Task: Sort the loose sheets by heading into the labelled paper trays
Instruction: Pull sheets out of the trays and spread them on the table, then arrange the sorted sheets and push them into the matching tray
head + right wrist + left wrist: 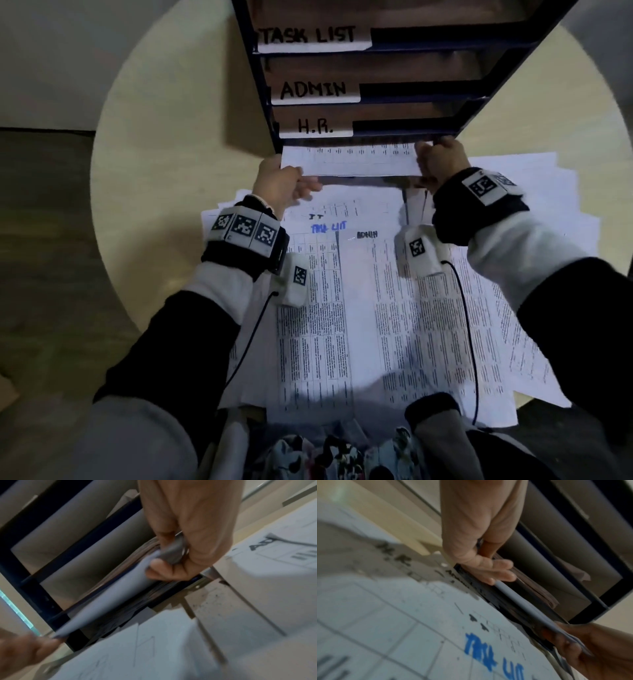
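Two hands on one sheet [349,161] | head: left hand [279,186] and right hand [440,164] pinch its ends, long axis left-right, far edge entering tray stack [428,135] under H.R. label [315,127] | left wrist: fingers [498,573] curled on edge | right wrist: fingers [164,568] clamp sheet.

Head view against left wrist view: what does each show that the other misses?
Only the head view shows the tray labels TASK LIST, ADMIN and H.R., and the round table. Only the left wrist view shows brownish papers already lying in the slot that the sheet is entering. Both show the left hand and right hand gripping the sheet at its ends, above the loose sheets.
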A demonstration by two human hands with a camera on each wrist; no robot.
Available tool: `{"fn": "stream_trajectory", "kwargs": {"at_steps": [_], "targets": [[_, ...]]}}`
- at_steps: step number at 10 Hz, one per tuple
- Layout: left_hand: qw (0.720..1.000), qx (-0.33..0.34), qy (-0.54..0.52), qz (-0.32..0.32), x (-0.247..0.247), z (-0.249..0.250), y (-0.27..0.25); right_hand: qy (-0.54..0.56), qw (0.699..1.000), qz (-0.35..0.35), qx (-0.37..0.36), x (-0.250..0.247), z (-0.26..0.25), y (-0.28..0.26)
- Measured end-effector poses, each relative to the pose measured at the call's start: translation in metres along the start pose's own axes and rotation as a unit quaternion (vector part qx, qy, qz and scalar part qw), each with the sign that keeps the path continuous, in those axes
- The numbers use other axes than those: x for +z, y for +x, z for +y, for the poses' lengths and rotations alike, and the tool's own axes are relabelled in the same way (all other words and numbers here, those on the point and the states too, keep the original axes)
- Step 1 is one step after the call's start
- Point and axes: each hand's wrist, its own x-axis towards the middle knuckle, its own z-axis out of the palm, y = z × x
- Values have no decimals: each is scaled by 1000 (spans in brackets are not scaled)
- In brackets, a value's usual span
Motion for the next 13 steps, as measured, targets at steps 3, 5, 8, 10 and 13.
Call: {"fn": "stream_trajectory", "kwargs": {"at_steps": [3,5,8,10,13], "targets": [[992,22,-125,8,19,2,15,122,990,55,31,1,10,7],[993,-13,-111,-39,24,4,28,160,982,94,26,17,0,14],[991,10,134,-24,29,18,43,125,990,67,5,16,3,11],[981,55,178,-58,24,17,24,125,992,-20,13,0,-1,-5],[972,124,161,-114,0,-10,-22,-255,932,-172,-190,-7,28,-66]]}}
